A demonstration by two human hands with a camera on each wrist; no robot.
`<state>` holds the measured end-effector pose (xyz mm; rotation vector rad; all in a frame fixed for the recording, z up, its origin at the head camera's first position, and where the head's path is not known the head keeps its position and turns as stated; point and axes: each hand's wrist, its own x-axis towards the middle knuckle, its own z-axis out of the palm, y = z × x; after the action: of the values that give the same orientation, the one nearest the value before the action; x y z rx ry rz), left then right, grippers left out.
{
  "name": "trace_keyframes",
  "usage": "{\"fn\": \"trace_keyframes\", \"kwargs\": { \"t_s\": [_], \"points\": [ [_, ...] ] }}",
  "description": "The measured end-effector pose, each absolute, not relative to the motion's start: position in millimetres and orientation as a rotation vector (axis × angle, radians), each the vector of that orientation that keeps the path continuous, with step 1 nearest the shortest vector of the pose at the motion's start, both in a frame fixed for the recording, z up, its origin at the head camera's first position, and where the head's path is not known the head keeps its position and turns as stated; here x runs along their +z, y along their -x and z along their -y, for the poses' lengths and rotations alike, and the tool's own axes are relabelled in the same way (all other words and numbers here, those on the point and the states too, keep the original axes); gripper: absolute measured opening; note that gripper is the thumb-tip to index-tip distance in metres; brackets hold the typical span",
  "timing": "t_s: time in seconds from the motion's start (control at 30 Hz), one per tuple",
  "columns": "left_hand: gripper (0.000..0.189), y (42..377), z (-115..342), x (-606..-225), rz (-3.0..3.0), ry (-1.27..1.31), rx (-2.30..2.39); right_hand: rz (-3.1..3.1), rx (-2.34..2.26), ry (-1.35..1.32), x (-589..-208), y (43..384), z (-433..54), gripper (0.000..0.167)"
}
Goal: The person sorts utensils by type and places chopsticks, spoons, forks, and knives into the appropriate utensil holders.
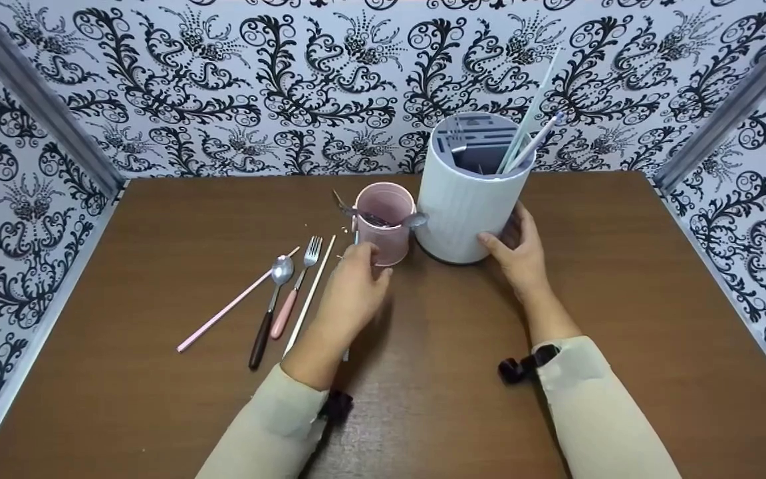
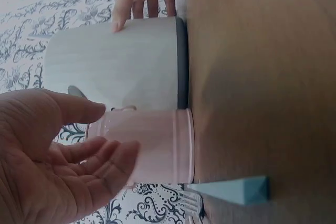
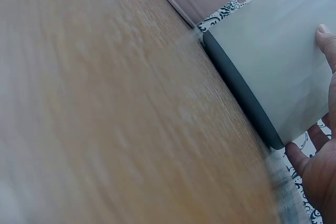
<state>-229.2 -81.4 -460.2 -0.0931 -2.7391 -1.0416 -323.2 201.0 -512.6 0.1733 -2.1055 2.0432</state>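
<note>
My right hand (image 1: pixel 522 256) holds the lower right side of a white round knife block (image 1: pixel 466 213), thumb in front and fingers around the far side. The block's slotted grey top shows a light teal chopstick (image 1: pixel 536 106) and a pale stick with a blue end (image 1: pixel 539 140) standing out of one opening. Just left of it stands a pink cup (image 1: pixel 386 243) with a fork (image 1: pixel 341 201) and a spoon (image 1: pixel 416 219) leaning over its rim. My left hand (image 1: pixel 356 286) is in front of the cup, thumb and loosely bent fingers apart, holding nothing in the left wrist view.
Left of my left hand lie a pink chopstick (image 1: pixel 223 311), a dark-handled spoon (image 1: pixel 281 273), a pink-handled fork (image 1: pixel 284 313) and a pale chopstick (image 1: pixel 310 296). A teal stick (image 2: pixel 236 190) lies by the cup, mostly behind my left hand in the head view. Patterned walls (image 1: pixel 276 80) enclose the table (image 1: pixel 449 399).
</note>
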Motion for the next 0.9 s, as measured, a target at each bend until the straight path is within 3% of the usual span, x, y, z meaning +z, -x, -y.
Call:
{"fn": "trace_keyframes", "kwargs": {
  "t_s": [0.27, 0.7, 0.9],
  "points": [
    [0.043, 230.8, 88.7, -461.2, 2.889, -0.021, -0.908, 2.120, 2.006, -0.174, -512.8, 322.3, -201.4, 0.087],
    [0.043, 228.0, 98.1, -470.9, 2.941, -0.015, -0.701, 2.120, 2.021, -0.174, -511.5, 321.3, -201.5, 0.087],
    [0.024, 228.2, 101.8, -471.2, 2.997, 0.000, -0.677, 2.131, 2.011, -0.171, -511.0, 320.9, -201.6, 0.087]
  ]
}}
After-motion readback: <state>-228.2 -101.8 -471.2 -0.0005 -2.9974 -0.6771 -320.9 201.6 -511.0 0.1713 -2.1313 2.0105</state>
